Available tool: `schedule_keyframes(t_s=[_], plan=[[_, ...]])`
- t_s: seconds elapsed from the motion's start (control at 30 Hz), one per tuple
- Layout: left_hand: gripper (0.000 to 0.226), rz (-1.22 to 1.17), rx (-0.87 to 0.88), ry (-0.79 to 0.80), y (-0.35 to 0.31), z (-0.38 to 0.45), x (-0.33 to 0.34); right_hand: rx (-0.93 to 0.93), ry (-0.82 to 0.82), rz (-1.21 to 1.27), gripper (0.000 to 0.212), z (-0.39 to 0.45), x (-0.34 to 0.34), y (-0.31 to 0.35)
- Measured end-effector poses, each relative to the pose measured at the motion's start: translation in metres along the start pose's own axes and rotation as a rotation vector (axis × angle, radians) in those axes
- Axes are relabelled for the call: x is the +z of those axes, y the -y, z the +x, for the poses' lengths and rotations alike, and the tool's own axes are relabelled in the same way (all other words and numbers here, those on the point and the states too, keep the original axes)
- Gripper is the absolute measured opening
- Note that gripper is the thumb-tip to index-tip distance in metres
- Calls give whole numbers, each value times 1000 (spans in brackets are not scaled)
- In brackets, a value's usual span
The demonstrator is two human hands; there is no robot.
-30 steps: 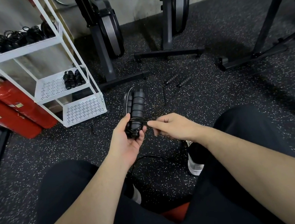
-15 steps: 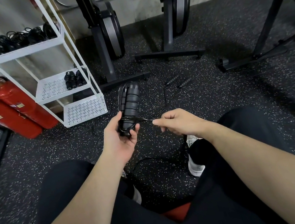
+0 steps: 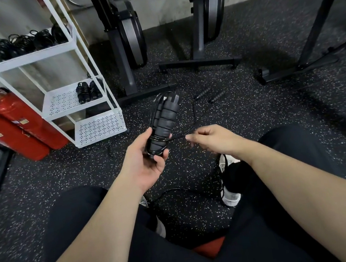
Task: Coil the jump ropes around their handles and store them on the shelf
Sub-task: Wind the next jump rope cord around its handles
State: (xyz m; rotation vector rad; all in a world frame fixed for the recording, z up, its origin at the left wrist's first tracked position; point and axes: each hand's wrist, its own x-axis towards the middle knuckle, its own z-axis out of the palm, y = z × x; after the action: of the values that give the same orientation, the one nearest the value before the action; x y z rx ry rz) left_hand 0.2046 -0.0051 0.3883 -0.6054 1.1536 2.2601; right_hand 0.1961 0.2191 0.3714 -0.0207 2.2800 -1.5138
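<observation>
My left hand (image 3: pixel 144 161) grips the lower end of a pair of black jump rope handles (image 3: pixel 165 120) held together and pointing up and away. Thin black cord (image 3: pixel 177 138) is wound around the handles near my fingers. My right hand (image 3: pixel 213 139) pinches that cord just right of the handles, pulled taut. More cord trails down to the floor (image 3: pixel 176 191) between my legs. Another jump rope (image 3: pixel 209 94) lies loose on the floor further out. The white shelf (image 3: pixel 50 52) at left holds coiled ropes (image 3: pixel 28 41) on its top tier and two bundles (image 3: pixel 88 90) on the middle tier.
Two red fire extinguishers (image 3: pixel 11 124) lean beside the shelf at left. Black exercise machines (image 3: pixel 129 32) stand against the back wall, and a rack's base (image 3: pixel 292 69) lies at right. My legs in black trousers and white shoes (image 3: pixel 231 196) fill the foreground.
The handles rose and tilted a little left, then came back toward centre. My right hand drew the cord out to the right, away from the handles.
</observation>
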Motion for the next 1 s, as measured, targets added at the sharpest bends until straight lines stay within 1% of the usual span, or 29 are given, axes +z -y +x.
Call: schedule_keyframes(t_s=[0.1,0.17,0.27,0.5,0.63,0.73,0.77,0.83,0.9,0.93,1.0], plan=[[61,63,-54,24,2,-1,1,48,-66,-85,39,2,0,0],[64,103,-104,30,3,1,-1,57,-76,-110,39,2,0,-2],[67,160,-149,53,4,1,-3,70,-60,-84,40,2,1,-3],[52,155,-198,195,-1,-10,2,83,-47,21,48,3,1,0],[51,172,-207,210,-1,-10,1,101,-49,11,49,3,1,-1],[52,209,-221,217,-2,-11,1,74,-63,71,54,3,-1,-1],[53,242,-228,220,-3,-11,0,65,-54,73,52,2,-2,-1],[57,339,-237,228,-4,-10,-1,56,-26,22,39,1,-4,-4],[55,464,-239,209,-5,-10,-2,62,-2,-110,18,2,-5,-7],[47,528,-234,194,-5,-11,-1,67,2,-179,6,1,-5,-5],[28,635,-230,200,-4,-15,1,60,7,-224,26,2,-5,0]])
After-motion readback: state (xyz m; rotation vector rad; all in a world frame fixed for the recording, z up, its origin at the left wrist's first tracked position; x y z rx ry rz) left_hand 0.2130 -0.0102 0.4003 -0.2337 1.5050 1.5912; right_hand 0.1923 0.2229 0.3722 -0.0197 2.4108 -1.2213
